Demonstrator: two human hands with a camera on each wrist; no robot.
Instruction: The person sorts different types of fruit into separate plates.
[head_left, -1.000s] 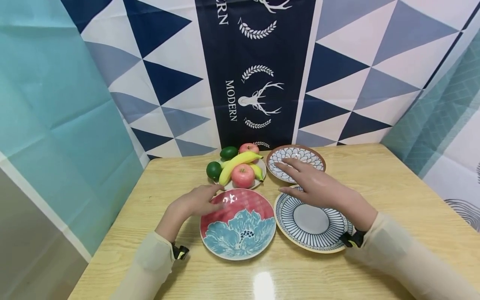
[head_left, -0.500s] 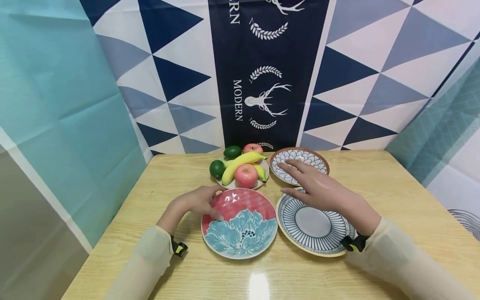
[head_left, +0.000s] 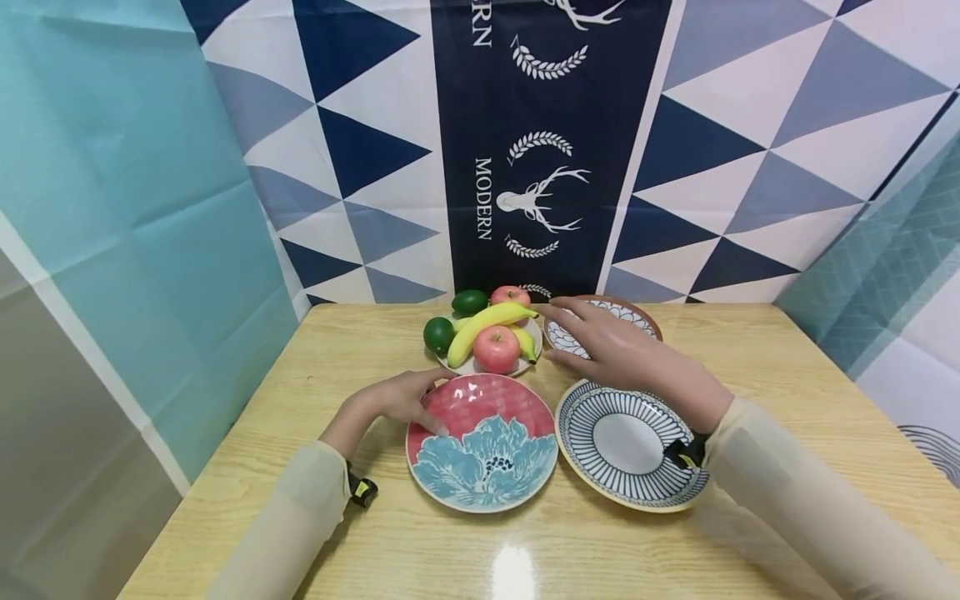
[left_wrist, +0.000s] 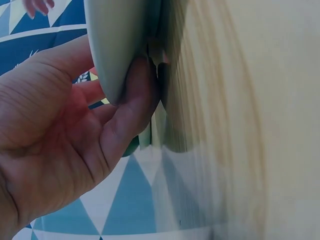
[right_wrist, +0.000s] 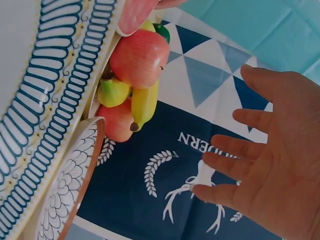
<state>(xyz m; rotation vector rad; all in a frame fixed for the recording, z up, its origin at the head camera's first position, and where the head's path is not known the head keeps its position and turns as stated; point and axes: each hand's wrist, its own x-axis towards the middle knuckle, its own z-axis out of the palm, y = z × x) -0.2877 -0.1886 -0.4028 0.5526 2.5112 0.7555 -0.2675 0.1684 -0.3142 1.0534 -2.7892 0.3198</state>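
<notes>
Wood-grained worktop [head_left: 420, 554], pale and shiny, runs back to a navy deer-print backdrop [head_left: 517, 150] with triangles either side. And the right hand [head_left: 622, 346] has just slid forward and inward, off the blue-striped plate [head_left: 628, 446]; it now hangs across the brown-rimmed dish [head_left: 630, 314], fingertips near the tip of the yellow banana [head_left: 483, 329]. Its fingers are spread, with nothing in them, so that side of the work looks like a reach rather than a grasp.

Over on the left, no such shift: the left hand [head_left: 401, 396] keeps its place, fingers pinched on the rim of the red floral plate [head_left: 483, 467], thumb on top, others tucked beneath. That plate sits front and centre, just before the fruit dish [head_left: 468, 367]; whether it's lifted, I can't tell.

Lovely surfaces here! Glossy glaze over a big turquoise bloom, fine radiating lines on the striped one, petal scallops inside the brown rim. Smooth round apple [head_left: 497, 350], curved banana, dark green fruits [head_left: 438, 337] heaped behind.
</notes>
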